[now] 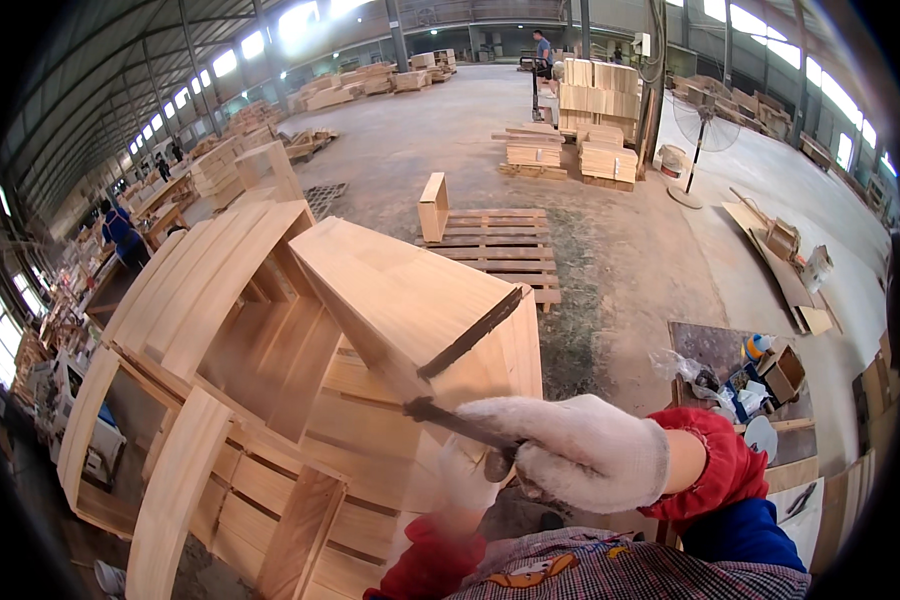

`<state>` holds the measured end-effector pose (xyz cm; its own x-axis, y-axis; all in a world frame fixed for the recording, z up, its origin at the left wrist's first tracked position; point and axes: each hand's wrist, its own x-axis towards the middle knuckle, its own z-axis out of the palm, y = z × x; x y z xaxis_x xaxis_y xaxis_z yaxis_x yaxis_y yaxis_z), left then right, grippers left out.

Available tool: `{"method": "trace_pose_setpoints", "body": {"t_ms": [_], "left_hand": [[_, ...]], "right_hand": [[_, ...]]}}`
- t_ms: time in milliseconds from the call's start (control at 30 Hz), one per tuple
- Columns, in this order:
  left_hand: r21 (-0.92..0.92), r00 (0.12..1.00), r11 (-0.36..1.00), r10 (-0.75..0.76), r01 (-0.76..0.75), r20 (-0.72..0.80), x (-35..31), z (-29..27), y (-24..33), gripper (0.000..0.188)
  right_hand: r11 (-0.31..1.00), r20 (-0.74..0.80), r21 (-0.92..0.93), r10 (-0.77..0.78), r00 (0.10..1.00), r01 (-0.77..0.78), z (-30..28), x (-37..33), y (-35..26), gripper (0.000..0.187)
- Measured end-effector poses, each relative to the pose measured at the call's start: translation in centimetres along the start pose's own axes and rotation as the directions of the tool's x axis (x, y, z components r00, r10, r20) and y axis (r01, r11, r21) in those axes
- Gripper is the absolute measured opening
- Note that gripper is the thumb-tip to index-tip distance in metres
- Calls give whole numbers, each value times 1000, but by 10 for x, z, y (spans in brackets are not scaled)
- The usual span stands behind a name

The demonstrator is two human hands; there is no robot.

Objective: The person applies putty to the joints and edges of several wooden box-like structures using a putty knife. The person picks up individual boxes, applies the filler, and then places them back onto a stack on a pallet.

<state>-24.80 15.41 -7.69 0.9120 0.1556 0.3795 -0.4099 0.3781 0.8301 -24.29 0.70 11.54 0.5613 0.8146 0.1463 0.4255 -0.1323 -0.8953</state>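
My right hand (595, 450), in a white knitted glove, is closed round a dark, narrow tool (460, 420). Its slightly wider tip points left, toward the near end of a pale wooden box (400, 280); blur hides its exact kind. Across that box runs a dark strip (470, 332). Lower and to the left, my left hand (467, 478), also white-gloved, is smeared by motion and partly covered by the right one. It is close to the box's near end, and its fingers cannot be made out. Several pale wooden drawer-like boxes (205, 265) stand together on the left.
Ahead lies a slatted pallet (500, 250) with one open wooden frame (434, 208) on it. Stacked boards (600, 95) and a standing fan (703, 130) are farther off. At right, a low board (705, 345) bears assorted supplies. People work in the distance.
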Motion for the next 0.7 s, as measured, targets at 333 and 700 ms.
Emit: {"method": "trace_pose_setpoints", "body": {"t_ms": [333,700], "left_hand": [[-621,934,698,-242,356,263,5,-4,-6,44],[-619,898,651,-304,440,318,7,-10,-24,35]], "right_hand": [[919,-322,392,99,942,37,45,-1,34,52],[861,-466,446,-8,885,243,48,2,26,51]]}}
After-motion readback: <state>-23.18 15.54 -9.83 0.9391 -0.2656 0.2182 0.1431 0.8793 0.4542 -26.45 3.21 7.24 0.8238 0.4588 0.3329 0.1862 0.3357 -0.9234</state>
